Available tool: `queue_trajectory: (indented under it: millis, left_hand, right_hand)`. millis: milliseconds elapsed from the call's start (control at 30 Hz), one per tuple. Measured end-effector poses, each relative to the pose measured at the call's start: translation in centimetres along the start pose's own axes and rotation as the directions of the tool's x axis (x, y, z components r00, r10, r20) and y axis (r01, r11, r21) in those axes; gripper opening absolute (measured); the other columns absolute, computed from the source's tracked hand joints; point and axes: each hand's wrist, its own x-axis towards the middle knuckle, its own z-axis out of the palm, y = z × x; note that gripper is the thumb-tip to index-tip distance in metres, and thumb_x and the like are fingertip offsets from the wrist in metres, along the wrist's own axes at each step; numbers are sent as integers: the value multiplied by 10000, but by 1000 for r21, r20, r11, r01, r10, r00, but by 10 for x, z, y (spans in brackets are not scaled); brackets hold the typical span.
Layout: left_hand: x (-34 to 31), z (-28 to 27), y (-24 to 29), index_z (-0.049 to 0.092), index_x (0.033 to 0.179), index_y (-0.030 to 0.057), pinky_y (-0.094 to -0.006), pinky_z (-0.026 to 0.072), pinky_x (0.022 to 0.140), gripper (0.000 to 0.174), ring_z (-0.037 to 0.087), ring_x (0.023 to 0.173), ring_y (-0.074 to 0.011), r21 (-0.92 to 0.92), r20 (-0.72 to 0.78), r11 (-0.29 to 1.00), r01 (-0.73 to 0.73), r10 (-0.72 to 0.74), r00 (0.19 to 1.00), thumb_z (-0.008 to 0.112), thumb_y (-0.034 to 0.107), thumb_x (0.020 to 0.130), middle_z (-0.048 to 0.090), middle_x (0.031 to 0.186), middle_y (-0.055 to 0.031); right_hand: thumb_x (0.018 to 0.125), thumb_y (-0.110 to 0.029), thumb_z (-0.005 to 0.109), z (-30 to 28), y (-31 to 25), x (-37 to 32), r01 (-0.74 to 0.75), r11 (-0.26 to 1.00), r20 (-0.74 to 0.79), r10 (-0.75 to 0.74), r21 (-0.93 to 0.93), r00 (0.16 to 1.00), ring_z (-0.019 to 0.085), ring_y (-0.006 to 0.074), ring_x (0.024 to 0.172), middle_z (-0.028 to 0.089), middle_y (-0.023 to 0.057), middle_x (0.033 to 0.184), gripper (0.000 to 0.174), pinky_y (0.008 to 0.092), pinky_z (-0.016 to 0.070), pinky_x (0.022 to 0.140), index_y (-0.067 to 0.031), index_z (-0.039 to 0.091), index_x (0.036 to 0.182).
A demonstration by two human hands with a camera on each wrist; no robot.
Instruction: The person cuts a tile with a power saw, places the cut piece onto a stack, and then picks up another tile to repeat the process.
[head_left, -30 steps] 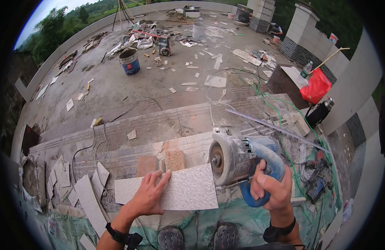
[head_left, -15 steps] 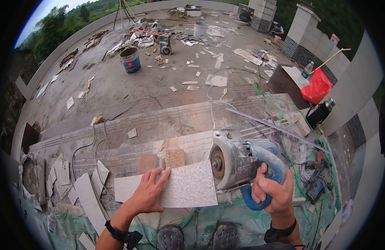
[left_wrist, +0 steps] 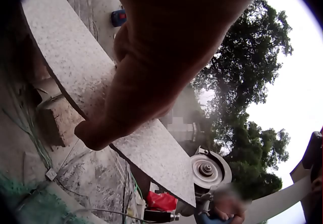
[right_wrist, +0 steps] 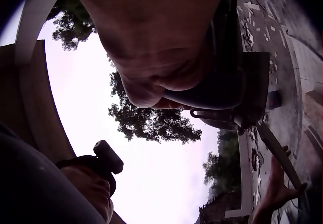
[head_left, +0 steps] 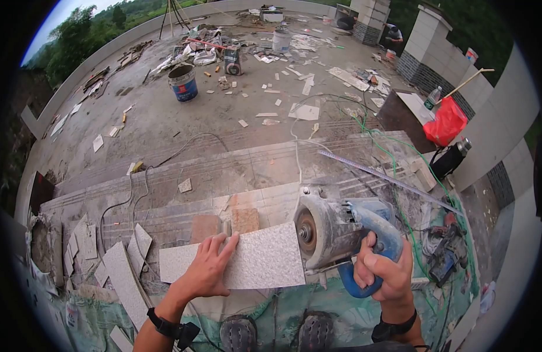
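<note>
Pressing flat with straight fingers, the left hand [head_left: 209, 267] keeps the gray tile [head_left: 265, 258] down on the step [head_left: 259, 170]. The right hand [head_left: 385, 270] grips the cutter [head_left: 332, 232] at its right edge. The tile seems stiff, heavy and easy to chip; press its middle.

left hand [head_left: 207, 271] on tile [head_left: 265, 258], right hand [head_left: 383, 271] gripping cutter [head_left: 335, 232]

Bare hands [head_left: 209, 270], black wrist straps [head_left: 165, 325], dusty shoes [head_left: 238, 334]
</note>
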Motion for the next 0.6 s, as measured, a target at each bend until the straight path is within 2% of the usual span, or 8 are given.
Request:
queue_trajectory:
  millis: [100,267,333,600]
  left_hand:
    - [1,-2,1,240,1643,43,-532,338,1194,1411,400,1373,-473,-1,-7,1000,4,-4,1000,987,222,460,397,1480,-269]
    - [1,-1,0,245,1636,23,-521,363,1201,1405,398,1365,-469,13,-20,1000,4,-4,1000,967,195,442,386,1482,-262]
    - [-1,-2,0,245,1644,55,-532,334,1199,1405,399,1378,-469,-16,-23,1000,-4,4,1000,979,212,457,399,1478,-264]
    - [-1,3,2,240,1647,60,-543,332,1189,1393,399,1368,-479,7,-1,1000,6,-6,1000,967,213,468,401,1469,-261]
  right_hand:
    - [825,-27,650,6,-5,-1,-23,999,-21,24,23,999,533,140,526,583,97,738,294,319,463,497,39,550,1093]
    - [830,-33,659,3,-2,-2,-37,999,-15,38,34,999,531,136,528,583,96,741,309,318,461,495,37,549,1110]
    - [832,-35,661,4,-2,-2,-39,998,-20,40,47,999,530,135,527,583,95,740,312,317,460,495,35,548,1114]
    - [845,-64,663,7,-5,9,29,999,-19,-29,-21,999,524,128,521,586,84,736,310,312,456,488,32,556,1119]
